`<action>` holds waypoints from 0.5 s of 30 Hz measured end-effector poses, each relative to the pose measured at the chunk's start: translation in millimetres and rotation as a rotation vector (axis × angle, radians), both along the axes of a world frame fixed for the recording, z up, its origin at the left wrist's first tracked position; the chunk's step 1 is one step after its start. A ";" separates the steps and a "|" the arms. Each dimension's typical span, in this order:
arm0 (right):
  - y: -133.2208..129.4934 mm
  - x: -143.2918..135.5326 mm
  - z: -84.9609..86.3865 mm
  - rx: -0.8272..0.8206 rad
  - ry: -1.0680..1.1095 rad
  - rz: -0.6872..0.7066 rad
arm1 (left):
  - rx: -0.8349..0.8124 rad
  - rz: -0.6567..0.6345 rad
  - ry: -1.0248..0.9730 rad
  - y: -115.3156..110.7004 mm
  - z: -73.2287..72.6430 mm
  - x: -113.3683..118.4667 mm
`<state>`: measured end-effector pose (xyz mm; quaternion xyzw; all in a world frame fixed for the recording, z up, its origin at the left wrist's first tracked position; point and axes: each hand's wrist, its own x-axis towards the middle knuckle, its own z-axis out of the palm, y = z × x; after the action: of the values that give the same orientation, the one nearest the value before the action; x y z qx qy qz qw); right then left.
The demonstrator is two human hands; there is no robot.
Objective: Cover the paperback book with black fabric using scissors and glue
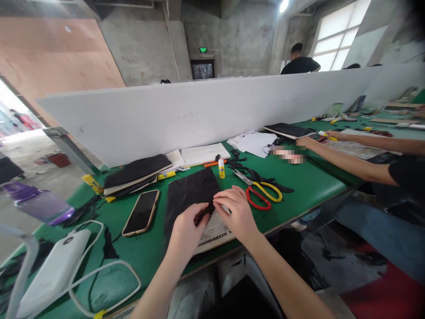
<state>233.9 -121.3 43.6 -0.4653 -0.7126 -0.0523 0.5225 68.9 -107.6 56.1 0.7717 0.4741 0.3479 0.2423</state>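
My left hand point(187, 226) is closed on a small dark piece of black paper point(202, 216), gripped between thumb and fingers. My right hand point(236, 212) has its thumb and index finger pinched at the far end of that piece. Beneath both hands lie a black sheet point(186, 190) and a printed newspaper point(215, 235). An upright yellow glue stick point(222, 169) with a white cap stands just behind. To the right of my right hand, scissors point(260, 195) with one red and one yellow handle lie spread on the green table point(308, 190).
Left of the sheet are a phone point(142, 212), a white power bank point(56, 270) with a looping cable, and a purple bottle point(41, 204). Black-covered books point(139, 173) and white papers point(252, 142) line a white partition point(186, 115). At right, a co-worker's arms point(352, 157) reach over the table.
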 end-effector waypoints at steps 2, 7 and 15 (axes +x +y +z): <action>-1.2 3.5 3.7 -0.015 0.016 0.004 | 0.000 0.006 0.013 -0.7 1.9 0.4; -4.8 5.0 6.7 -0.073 0.038 0.015 | 0.002 -0.004 0.034 -2.5 4.8 3.3; -5.5 3.5 -0.5 -0.106 -0.029 0.015 | 0.062 -0.026 0.104 -2.9 0.0 4.0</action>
<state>237.5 -126.9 43.2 -0.4860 -0.7254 -0.0170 0.4871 73.0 -110.5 56.1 0.8020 0.4650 0.3184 0.1979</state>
